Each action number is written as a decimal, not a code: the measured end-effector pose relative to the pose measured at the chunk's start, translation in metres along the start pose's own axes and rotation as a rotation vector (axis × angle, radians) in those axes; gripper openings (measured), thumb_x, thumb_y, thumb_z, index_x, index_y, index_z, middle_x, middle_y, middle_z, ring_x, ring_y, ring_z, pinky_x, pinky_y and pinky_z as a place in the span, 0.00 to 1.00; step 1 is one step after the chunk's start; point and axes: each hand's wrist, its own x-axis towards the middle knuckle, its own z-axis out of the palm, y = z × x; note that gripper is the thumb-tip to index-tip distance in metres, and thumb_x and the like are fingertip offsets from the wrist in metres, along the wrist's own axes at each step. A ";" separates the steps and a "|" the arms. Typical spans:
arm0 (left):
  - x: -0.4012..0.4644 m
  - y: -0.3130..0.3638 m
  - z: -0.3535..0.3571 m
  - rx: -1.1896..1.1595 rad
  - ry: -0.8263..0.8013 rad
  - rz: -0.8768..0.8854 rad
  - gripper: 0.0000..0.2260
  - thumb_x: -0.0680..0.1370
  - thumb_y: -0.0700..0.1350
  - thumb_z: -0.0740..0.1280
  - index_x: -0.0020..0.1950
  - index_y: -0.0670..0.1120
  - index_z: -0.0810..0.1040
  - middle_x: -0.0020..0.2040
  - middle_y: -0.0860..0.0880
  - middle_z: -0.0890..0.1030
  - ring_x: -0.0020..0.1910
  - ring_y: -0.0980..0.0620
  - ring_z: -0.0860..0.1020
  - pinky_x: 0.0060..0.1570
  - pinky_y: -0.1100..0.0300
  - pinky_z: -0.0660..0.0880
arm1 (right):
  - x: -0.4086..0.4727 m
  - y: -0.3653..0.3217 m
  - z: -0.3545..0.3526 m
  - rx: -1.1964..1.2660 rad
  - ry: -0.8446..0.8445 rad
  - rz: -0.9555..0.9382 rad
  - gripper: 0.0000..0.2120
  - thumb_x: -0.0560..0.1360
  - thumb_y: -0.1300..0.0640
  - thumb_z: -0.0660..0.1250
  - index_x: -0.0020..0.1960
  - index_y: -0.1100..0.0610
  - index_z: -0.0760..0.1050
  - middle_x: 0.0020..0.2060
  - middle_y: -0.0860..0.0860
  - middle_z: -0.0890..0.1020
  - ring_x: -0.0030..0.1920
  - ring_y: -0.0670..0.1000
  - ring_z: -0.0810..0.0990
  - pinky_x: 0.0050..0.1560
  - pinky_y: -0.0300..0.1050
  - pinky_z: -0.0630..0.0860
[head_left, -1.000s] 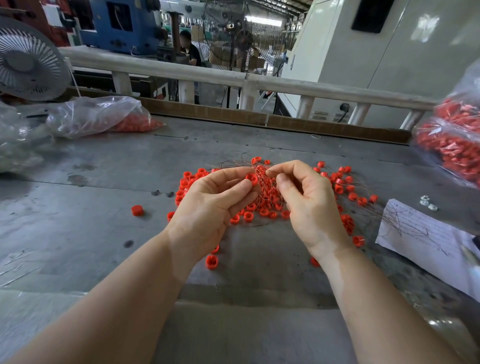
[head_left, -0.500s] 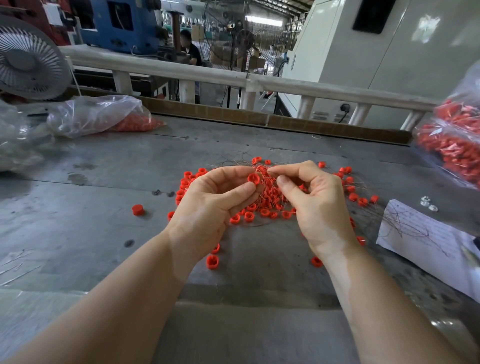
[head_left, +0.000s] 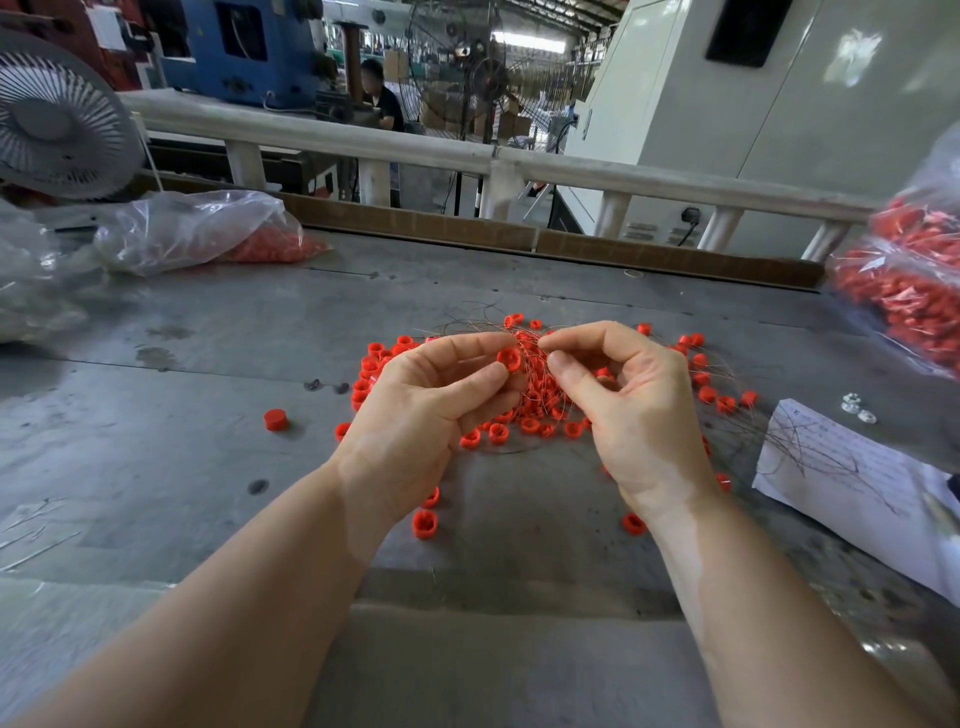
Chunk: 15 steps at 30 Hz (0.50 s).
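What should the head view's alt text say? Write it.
Left hand pinches a red cap while right hand pinches a wire beside it, above a pile of caps on a grey table. Bags of caps lie at both sides.

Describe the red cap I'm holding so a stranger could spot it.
On the grey metal worktable lies a heap of small red plastic ring caps tangled in thin wire. Above it, the left hand pinches one red cap, the only one off the table.
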 end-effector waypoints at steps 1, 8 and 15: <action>0.000 -0.001 0.001 0.024 -0.008 -0.001 0.09 0.68 0.37 0.67 0.43 0.45 0.84 0.40 0.47 0.84 0.40 0.55 0.83 0.39 0.67 0.78 | 0.000 -0.001 0.001 0.007 -0.011 -0.014 0.09 0.72 0.61 0.69 0.42 0.47 0.81 0.38 0.43 0.83 0.44 0.44 0.81 0.48 0.44 0.77; 0.000 -0.002 0.000 0.007 0.008 0.011 0.09 0.68 0.37 0.67 0.48 0.42 0.78 0.39 0.46 0.83 0.40 0.54 0.83 0.40 0.67 0.78 | -0.002 -0.001 0.004 -0.022 -0.078 -0.027 0.11 0.72 0.66 0.70 0.41 0.50 0.81 0.37 0.44 0.84 0.42 0.42 0.82 0.46 0.36 0.75; 0.001 -0.005 -0.003 0.116 0.013 0.037 0.11 0.63 0.39 0.71 0.44 0.45 0.82 0.41 0.47 0.84 0.42 0.53 0.82 0.42 0.66 0.78 | -0.002 0.000 0.005 0.021 -0.112 -0.005 0.12 0.72 0.66 0.70 0.40 0.48 0.81 0.36 0.43 0.83 0.41 0.41 0.81 0.45 0.33 0.74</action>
